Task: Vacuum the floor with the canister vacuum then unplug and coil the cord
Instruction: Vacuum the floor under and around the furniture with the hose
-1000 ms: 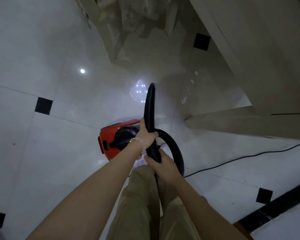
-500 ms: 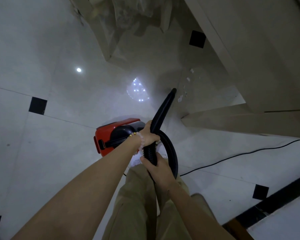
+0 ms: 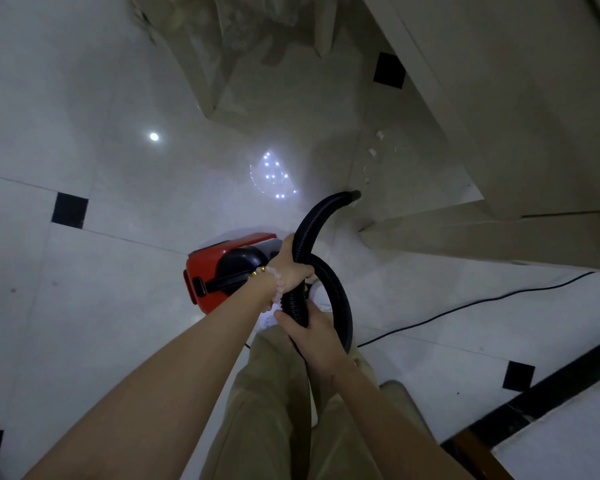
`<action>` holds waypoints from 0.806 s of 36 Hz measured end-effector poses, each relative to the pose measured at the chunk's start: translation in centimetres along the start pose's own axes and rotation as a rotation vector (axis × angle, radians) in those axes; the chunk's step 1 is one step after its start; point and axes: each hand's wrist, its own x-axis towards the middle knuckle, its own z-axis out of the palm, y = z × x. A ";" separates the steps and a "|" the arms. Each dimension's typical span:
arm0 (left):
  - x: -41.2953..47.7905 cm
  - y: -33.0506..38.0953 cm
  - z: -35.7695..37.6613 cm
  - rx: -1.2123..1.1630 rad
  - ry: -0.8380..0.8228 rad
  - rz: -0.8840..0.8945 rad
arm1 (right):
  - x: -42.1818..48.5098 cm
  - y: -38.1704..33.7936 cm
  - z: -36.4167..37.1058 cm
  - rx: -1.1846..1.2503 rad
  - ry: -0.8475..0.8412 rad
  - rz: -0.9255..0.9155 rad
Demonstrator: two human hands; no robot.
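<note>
A red and black canister vacuum (image 3: 219, 271) stands on the white tiled floor (image 3: 84, 306) just ahead of my legs. Its black ribbed hose (image 3: 312, 226) loops up and arcs to the right, with the nozzle tip (image 3: 354, 194) low near small white scraps (image 3: 371, 154) by a beige base. My left hand (image 3: 291, 268) grips the hose higher up. My right hand (image 3: 312, 334) grips it lower, close to my body. A thin black power cord (image 3: 465, 306) runs across the floor to the right.
Beige furniture bases or steps (image 3: 482, 237) fill the right side. A plastic-wrapped beige piece (image 3: 243, 46) stands at the top. A dark-trimmed edge (image 3: 551, 386) crosses the lower right. Small black inset tiles (image 3: 69, 210) dot the floor.
The hose nozzle has swung from pointing straight ahead to the right and down, toward the scraps by the beige base. Both hands kept their hold on the hose.
</note>
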 end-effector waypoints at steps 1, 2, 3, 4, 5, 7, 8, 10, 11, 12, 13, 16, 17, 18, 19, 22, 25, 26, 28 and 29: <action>-0.2 -0.1 0.1 -0.021 0.020 0.003 | 0.0 0.0 0.0 -0.005 -0.005 -0.006; -0.3 -0.2 0.1 -0.044 0.041 0.006 | 0.0 0.1 0.0 -0.010 -0.012 -0.012; -0.4 -0.4 0.1 -0.071 0.055 0.007 | 0.1 0.2 0.1 -0.015 -0.018 -0.016; -0.4 -0.6 0.2 -0.082 0.070 0.004 | 0.1 0.2 0.1 -0.022 -0.024 -0.019; -0.3 -0.9 0.2 -0.097 0.084 0.002 | 0.1 0.3 0.1 -0.031 -0.027 -0.021; -0.2 -1.3 0.3 -0.118 0.113 -0.009 | 0.1 0.4 0.0 -0.046 -0.029 -0.028; -0.2 -1.4 0.4 -0.120 0.123 -0.013 | 0.1 0.5 0.0 -0.050 -0.028 -0.031; -0.4 -1.3 0.5 -0.119 0.130 -0.021 | 0.2 0.6 -0.1 -0.048 -0.028 -0.027; -0.2 -1.3 0.6 -0.122 0.125 -0.025 | 0.2 0.6 -0.1 -0.039 -0.027 -0.025; -0.4 -1.0 0.6 -0.119 0.115 -0.033 | 0.3 0.7 -0.2 -0.032 -0.023 -0.022; -0.4 -0.7 0.7 -0.122 0.096 -0.032 | 0.3 0.7 -0.2 -0.026 -0.015 -0.020; 0.3 0.0 0.7 -0.112 0.064 -0.026 | 0.8 0.6 -0.7 -0.023 -0.012 -0.007; 0.6 0.4 0.8 -0.089 0.048 -0.029 | 1.0 0.6 -0.9 -0.038 -0.014 0.003; 1.2 0.3 0.8 -0.065 0.051 -0.027 | 1.3 0.7 -1.0 -0.041 -0.018 0.012; 1.4 0.5 0.8 -0.030 0.046 -0.036 | 1.5 0.7 -1.1 -0.031 -0.020 0.020; 2.0 1.3 0.6 0.086 0.060 -0.062 | 2.3 0.7 -1.4 0.004 -0.016 0.030; 0.9 2.6 0.4 0.007 0.097 -0.105 | 3.0 0.5 -1.7 0.030 -0.006 0.023; 2.2 2.4 0.4 0.023 0.075 -0.093 | 3.1 0.3 -1.8 0.040 0.000 0.013; 3.1 2.3 0.6 0.031 0.036 -0.073 | 3.4 0.1 -2.0 0.041 0.010 0.000; 3.3 2.5 0.6 0.021 0.037 -0.074 | 3.5 0.1 -2.1 0.042 0.014 0.001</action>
